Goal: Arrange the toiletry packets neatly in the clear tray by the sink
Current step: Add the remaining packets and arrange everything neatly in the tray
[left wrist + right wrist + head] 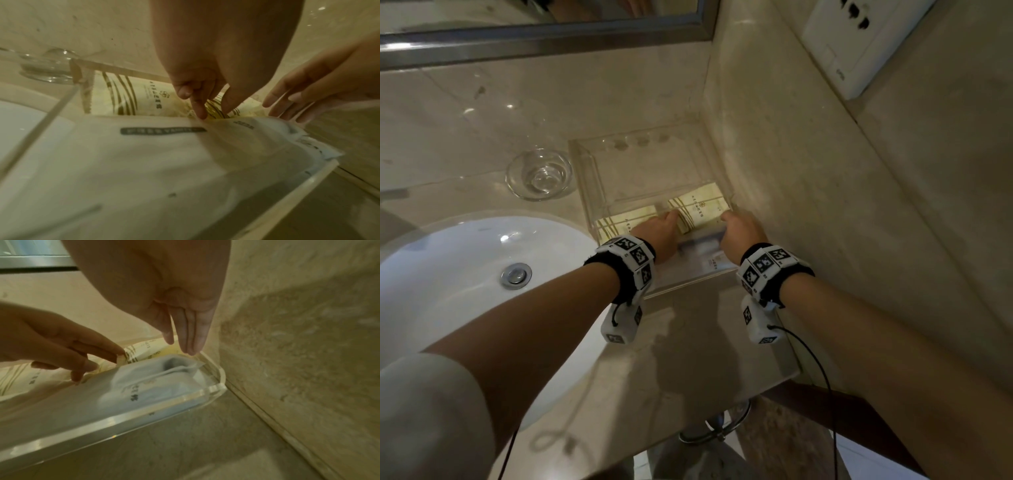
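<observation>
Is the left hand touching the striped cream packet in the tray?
Touching: in the right wrist view, the left hand fingertips rest on the striped cream packet's edge.

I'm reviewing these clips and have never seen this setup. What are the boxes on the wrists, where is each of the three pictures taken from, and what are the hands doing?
No machine here: a person works with bare hands. The patterned boxes strapped to the wrists are cameras. One picture comes from a camera on the head, looking down; the other two look along each hand at its fingers.

On the stone counter beside the white sink stands a clear tray, with a glass dish next to it. In the tray lie cream striped packets and, nearer the person, white packets.

The left hand has its fingertips down between the cream and white packets. The right hand has straight fingers pointing down at the tray's corner by the wall. Neither hand is gripping anything.
</observation>
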Demonstrator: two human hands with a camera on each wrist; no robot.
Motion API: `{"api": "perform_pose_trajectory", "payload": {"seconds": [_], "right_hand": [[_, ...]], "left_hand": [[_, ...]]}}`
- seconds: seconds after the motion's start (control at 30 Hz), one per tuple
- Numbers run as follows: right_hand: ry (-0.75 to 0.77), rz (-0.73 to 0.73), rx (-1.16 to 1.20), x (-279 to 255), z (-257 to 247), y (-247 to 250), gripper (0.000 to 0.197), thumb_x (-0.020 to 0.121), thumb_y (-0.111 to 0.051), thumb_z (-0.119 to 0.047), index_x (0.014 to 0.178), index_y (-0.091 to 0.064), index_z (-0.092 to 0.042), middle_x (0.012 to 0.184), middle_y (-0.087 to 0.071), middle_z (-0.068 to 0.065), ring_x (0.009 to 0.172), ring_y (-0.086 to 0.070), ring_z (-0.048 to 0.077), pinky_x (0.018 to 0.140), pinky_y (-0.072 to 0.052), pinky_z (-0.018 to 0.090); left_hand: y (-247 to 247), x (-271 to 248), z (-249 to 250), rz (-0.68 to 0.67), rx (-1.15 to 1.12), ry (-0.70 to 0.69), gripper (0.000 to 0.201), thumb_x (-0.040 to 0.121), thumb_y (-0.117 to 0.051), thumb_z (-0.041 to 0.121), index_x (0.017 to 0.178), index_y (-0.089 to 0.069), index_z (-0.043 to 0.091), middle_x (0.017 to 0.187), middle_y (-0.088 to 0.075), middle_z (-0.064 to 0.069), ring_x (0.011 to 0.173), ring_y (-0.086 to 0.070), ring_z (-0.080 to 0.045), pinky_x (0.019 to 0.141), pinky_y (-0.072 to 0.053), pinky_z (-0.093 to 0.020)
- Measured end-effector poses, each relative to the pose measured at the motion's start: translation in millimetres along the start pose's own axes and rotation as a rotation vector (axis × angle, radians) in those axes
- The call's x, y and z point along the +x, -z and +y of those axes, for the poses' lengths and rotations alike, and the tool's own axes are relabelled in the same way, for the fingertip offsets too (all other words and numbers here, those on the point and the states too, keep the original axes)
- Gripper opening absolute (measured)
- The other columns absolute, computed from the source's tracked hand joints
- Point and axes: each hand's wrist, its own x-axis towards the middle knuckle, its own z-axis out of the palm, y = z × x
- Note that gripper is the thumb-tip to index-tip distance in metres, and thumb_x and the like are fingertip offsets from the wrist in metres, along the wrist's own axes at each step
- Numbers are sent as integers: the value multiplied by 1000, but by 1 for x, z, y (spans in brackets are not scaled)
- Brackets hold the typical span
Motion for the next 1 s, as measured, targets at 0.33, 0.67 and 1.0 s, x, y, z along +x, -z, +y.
{"api": "perform_pose_trajectory", "payload": {"seconds": [0.33, 0.67, 1.0], "right_hand": [[60, -56, 18, 3, -4, 8, 48, 89, -42, 4, 135, -45, -9, 136, -49, 13, 123, -48, 29, 101, -43, 36], [197, -152, -135, 13, -5, -12, 66, 89, -45, -1, 149, -21, -18, 156, -23, 2, 143, -20, 26, 116, -25, 40], [214, -141, -235, 16, -2, -7, 58, 83, -42, 1, 138, -37, -18, 139, -47, 6, 129, -38, 27, 104, -35, 41]], "left_hand": [[-1, -4, -5, 59, 5, -29, 57, 94, -34, 10, 148, -16, 10, 152, -31, -13, 132, -40, -33, 104, -37, -40], [-6, 1, -7, 58, 33, -44, 56, 94, -33, 10, 148, -17, 10, 156, -22, -10, 141, -28, -29, 112, -28, -39], [-2, 1, 2, 47, 83, -37, 56, 95, -33, 11, 148, -14, 7, 155, -24, -12, 138, -33, -31, 109, -31, -39]]}}
